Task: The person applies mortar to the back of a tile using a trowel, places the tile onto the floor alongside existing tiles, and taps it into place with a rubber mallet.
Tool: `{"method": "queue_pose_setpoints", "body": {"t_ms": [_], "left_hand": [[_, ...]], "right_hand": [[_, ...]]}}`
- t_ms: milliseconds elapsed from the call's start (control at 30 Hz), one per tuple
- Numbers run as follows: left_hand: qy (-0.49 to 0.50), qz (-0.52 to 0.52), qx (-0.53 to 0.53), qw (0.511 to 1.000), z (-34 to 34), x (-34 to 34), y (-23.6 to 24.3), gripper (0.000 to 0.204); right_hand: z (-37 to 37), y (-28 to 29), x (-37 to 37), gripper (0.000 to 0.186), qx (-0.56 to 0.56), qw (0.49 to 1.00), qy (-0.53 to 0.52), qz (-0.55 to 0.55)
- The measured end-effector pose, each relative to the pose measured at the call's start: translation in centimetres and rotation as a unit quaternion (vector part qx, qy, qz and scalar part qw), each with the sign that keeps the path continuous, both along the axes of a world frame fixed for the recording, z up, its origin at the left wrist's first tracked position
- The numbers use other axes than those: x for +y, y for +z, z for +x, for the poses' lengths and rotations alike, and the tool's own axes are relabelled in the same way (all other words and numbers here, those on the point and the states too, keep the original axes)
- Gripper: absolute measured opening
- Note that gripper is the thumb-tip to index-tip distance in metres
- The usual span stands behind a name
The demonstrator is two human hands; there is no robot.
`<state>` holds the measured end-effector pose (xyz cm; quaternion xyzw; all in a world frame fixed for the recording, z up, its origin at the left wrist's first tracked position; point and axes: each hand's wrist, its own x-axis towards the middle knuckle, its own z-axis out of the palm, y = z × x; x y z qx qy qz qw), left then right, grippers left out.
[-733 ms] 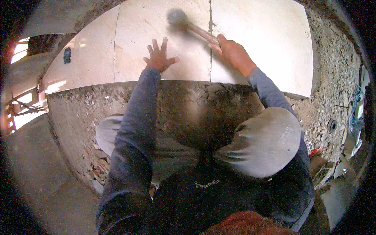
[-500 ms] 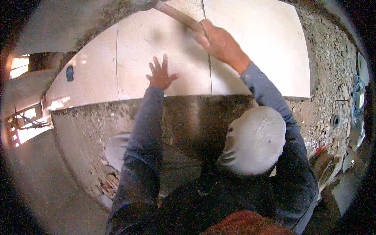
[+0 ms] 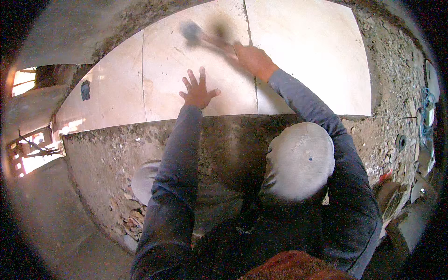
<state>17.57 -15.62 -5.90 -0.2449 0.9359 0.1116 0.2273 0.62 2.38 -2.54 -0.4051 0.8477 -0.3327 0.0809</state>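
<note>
As handle point(image 3: 217, 43) slants, mallet head point(image 3: 190, 31) points forward-left.

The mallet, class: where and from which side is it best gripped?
Probably by the handle, from the right: it is slim and runs rightward from the wider, blurred head, and the right hand grips it there.

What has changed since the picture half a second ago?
The right hand has brought the mallet back from the picture's top edge toward the person; its blurred head now shows over the tile where the left hand is. Nothing was taken hold of or let go. The left hand stays spread there, and the dark piece farther left is unmoved.
</note>
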Motion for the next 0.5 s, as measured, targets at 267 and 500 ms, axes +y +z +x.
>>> {"method": "queue_pose_setpoints", "body": {"t_ms": [267,500], "left_hand": [[0.015,-0.002,0.001,1.000,0.2,-0.3,-0.7,0.112],[-0.185,0.000,0.228,0.956,-8.9,2.9,-2.0,0.085]], "right_hand": [[2.0,7.4,7.5,0.052,-0.126,0.989,-0.078,-0.028],[2.2,6.7,18.4,0.044,-0.163,0.961,-0.214,-0.059]]}}
